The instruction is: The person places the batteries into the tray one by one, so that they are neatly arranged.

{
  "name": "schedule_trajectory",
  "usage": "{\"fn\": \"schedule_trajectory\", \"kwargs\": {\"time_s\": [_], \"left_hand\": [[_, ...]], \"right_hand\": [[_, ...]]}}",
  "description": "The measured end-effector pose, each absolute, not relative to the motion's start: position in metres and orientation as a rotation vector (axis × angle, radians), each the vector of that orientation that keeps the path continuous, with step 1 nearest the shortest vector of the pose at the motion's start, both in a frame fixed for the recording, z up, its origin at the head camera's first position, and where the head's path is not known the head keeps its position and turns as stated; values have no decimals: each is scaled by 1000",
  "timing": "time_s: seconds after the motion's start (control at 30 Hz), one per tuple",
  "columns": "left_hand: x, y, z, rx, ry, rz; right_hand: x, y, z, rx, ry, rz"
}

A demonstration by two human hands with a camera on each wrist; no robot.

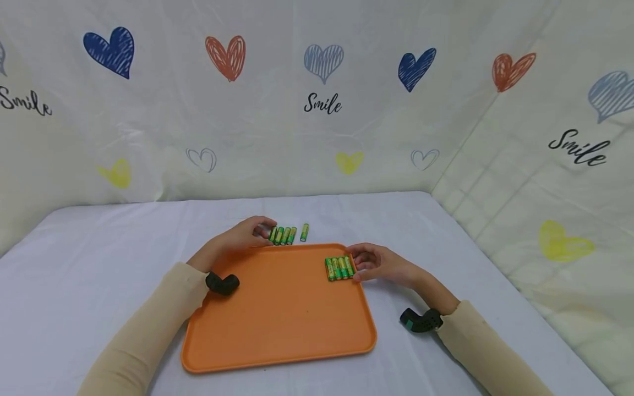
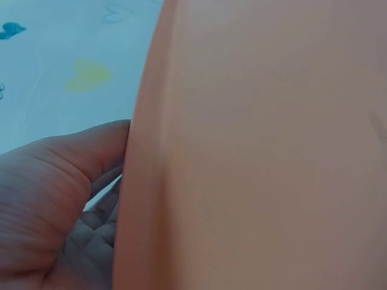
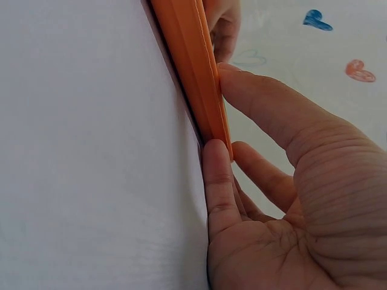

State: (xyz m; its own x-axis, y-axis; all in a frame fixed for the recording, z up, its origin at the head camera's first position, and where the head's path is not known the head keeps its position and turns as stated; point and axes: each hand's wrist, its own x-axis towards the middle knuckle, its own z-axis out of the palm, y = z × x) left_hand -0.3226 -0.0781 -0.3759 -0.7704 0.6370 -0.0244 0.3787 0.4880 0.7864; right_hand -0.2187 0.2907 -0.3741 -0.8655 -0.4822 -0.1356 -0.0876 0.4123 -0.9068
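A row of several green-and-yellow batteries (image 1: 284, 236) lies on the white cloth just beyond the far rim of an orange tray (image 1: 282, 319). My left hand (image 1: 244, 233) is at the left end of this row, with thumb and fingers around the ends of the outermost battery. Inside the tray's far right corner lies a second row of batteries (image 1: 339, 268), side by side. My right hand (image 1: 383, 264) is at its right end, over the tray's rim. In the right wrist view the thumb (image 3: 260, 99) touches the orange rim; the batteries are hidden there.
One single battery (image 1: 304, 232) lies apart, to the right of the far row. A white cloth (image 1: 426, 231) covers the table. Behind it hangs a pale backdrop (image 1: 272, 126) with printed hearts. Each wrist wears a black camera (image 1: 223, 284).
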Motion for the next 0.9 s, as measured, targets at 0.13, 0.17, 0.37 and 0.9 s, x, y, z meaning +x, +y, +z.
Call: {"fn": "schedule_trajectory", "kwargs": {"time_s": [0.13, 0.17, 0.37, 0.9], "left_hand": [[-322, -79, -377, 831, 2430, 1182], [-321, -79, -377, 833, 2431, 1185], [-322, -77, -378, 805, 2459, 1177], [-317, -80, -381, 746, 2447, 1395]], "right_hand": [[-218, 290, -374, -502, 2294, -1442], [-218, 290, -373, -506, 2295, -1443], [-219, 290, -374, -518, 2284, -1456], [-220, 291, -376, -502, 2277, -1470]]}}
